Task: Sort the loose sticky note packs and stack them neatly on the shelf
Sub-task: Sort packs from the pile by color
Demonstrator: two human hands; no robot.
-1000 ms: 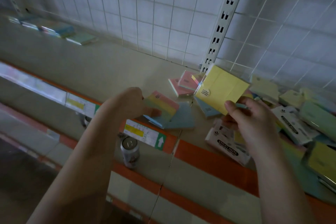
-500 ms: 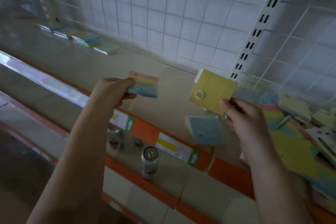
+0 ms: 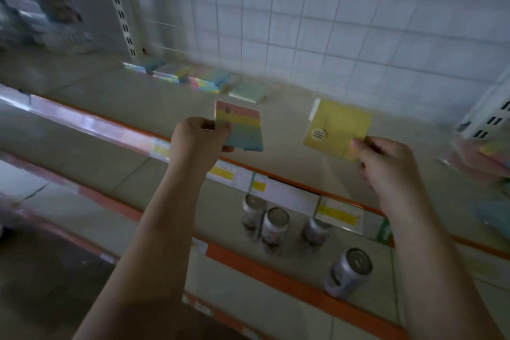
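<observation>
Packs held aloft: rainbow pack (image 3: 239, 130) (blurred), yellow pack (image 3: 338, 127).

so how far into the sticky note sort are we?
Done: a short row of packs lies at the shelf back. In hand: left hand holds a rainbow pack, right hand a yellow pack. Left: a loose pile at right.

Dim, flat indoor light, heavy motion blur throughout, wide-angle bending at edges, faint glare on shelf-edge strip (image 3: 91, 124)
</observation>
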